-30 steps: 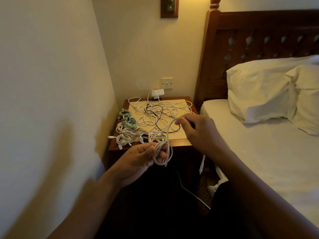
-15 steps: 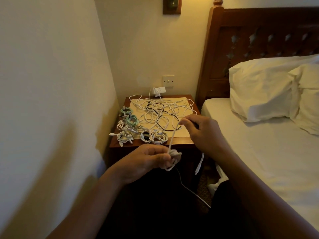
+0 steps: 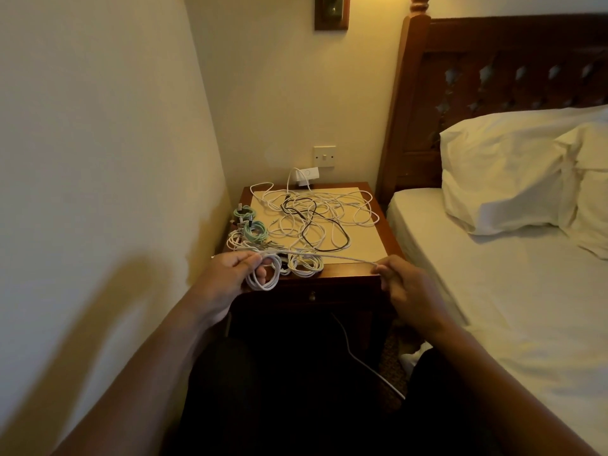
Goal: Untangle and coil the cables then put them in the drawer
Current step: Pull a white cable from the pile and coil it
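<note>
at the left edge of the nightstand [image 3: 391, 238] lie finished bundles: two mint-green coils [image 3: 255, 230] and some white coils [image 3: 237, 241]. just in front of them the left hand [image 3: 230, 274] is closed round a half-wound white cable coil [image 3: 263, 280], thumb and fingers gripping its loops. one strand [image 3: 329, 256] runs taut from there to the right, in front of a loose tangle of white and black cables [image 3: 316, 218] on the cream mat. the drawer [image 3: 345, 296] below is shut, so nothing seems stowed yet. the right hand [image 3: 404, 284] pinches the strand's far end between thumb and curled fingers. this looks like coiling one freed cable; the next move probably calls for carrying that slack leftward into another loop.
</note>
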### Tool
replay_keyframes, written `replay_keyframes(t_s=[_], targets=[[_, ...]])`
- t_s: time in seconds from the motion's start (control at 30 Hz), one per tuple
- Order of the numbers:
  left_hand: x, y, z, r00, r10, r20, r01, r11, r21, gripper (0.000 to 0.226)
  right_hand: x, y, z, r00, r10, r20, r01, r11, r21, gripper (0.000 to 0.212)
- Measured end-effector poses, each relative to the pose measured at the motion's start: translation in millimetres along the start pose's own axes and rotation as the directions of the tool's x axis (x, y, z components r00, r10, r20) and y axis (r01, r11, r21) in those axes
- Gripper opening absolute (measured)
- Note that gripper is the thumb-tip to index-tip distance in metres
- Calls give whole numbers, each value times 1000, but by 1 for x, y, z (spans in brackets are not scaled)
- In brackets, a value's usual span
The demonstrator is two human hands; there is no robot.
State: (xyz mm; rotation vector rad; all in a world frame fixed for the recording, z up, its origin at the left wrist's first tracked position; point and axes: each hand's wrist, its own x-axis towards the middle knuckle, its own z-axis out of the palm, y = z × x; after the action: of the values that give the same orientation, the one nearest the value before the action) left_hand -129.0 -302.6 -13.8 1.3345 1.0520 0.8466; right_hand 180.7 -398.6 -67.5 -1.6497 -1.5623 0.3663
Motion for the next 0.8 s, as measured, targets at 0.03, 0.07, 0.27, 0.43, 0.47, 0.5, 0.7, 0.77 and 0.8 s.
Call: replay_keyframes(t_s=[0.03, 0.07, 0.27, 0.43, 0.47, 0.5, 0.7, 0.77, 0.8], targets=[[-1, 0, 0, 1000, -5, -11, 5, 1000, 1, 25, 2, 2, -4, 1000, -23, -6, 22, 998, -56, 17], [-2, 1, 1, 1000, -11, -10, 11, 999, -39, 24, 5, 5, -5, 999, -50, 9, 51, 990, -133, 16], [-1, 15, 30, 995, 44, 91, -16, 956, -292, 28, -8, -21, 34, 896, 158, 414, 34, 907, -420, 18], [-2, 7, 68, 1000, 26, 14, -19, 937, -348, 23, -32, -105, 58, 728, 83, 681, 216, 914, -343, 25], [-2, 5, 72, 999, 25, 36, -12, 943, -332, 24, -33, -119, 56, 704, 45, 709, 256, 915, -312, 25], [-3, 2, 74, 997, 24, 68, -1, 950, -314, 25, -33, -130, 52, 690, 8, 723, 294, 910, -291, 23], [-19, -11, 63, 911, 73, 405, 18, 976, -216, 22, -8, -152, -11, 842, -168, 513, 237, 969, -72, 31], [-23, -11, 58, 898, 85, 432, 27, 969, -246, 30, 3, -141, -26, 915, -172, 366, 206, 977, -57, 31], [-24, -8, 56, 897, 81, 435, 41, 964, -264, 36, 9, -131, -29, 936, -174, 307, 205, 976, -71, 29]])
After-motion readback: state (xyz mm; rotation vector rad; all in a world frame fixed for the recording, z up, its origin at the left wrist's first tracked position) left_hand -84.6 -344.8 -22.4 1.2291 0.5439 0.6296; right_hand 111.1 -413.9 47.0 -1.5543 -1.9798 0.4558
